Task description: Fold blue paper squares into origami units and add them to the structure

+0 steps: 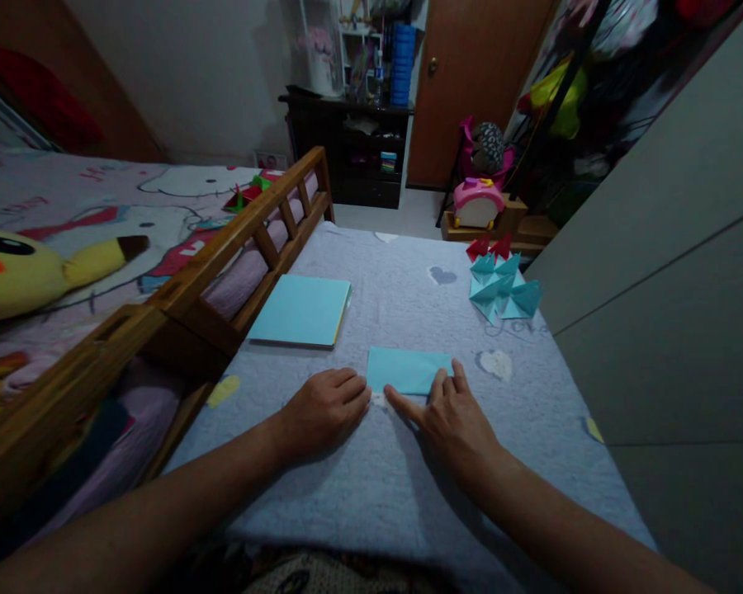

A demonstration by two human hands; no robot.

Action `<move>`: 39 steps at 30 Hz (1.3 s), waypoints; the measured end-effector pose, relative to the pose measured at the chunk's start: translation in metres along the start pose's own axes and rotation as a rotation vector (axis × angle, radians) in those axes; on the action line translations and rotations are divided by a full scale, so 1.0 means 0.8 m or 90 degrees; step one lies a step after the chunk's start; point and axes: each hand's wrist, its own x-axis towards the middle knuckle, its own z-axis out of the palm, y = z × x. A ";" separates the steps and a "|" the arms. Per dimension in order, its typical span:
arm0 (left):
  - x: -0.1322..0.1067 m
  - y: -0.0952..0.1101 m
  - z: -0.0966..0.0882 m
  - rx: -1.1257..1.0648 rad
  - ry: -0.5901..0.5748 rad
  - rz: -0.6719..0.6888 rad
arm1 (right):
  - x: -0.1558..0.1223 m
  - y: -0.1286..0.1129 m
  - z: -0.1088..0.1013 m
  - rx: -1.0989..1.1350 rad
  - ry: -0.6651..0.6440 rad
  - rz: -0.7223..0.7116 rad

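A light blue sheet of paper (402, 370), folded into a rectangle, lies flat on the cloth in front of me. My right hand (451, 412) rests on it with fingers spread, the thumb at the near edge and other fingertips at the right end. Beside the paper's left end lies my left hand (328, 406), its fingers curled; whether anything is in them is hidden. Up to the left sits a stack of square origami paper (303, 309), light blue on top. Folded light blue paper shapes (501, 289) stand at the far right, with red folded ones (488, 247) behind.
The patterned cloth (396, 297) covers the surface I work on. A wooden rail (241, 231) runs along its left side, with a bed and a yellow plush toy (30, 272) beyond. Pale cabinet doors (669, 330) border the right. A dark cabinet (347, 148) stands behind.
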 end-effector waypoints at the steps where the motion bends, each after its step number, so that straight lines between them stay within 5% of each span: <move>1: 0.000 0.000 0.000 -0.001 0.001 -0.001 | 0.000 0.000 0.000 0.001 0.000 0.001; 29: -0.004 0.002 -0.001 -0.008 0.017 -0.011 | -0.085 0.056 0.056 0.042 0.058 0.107; 39: 0.004 0.006 -0.005 0.012 -0.001 -0.012 | -0.076 0.064 0.038 0.097 0.121 0.097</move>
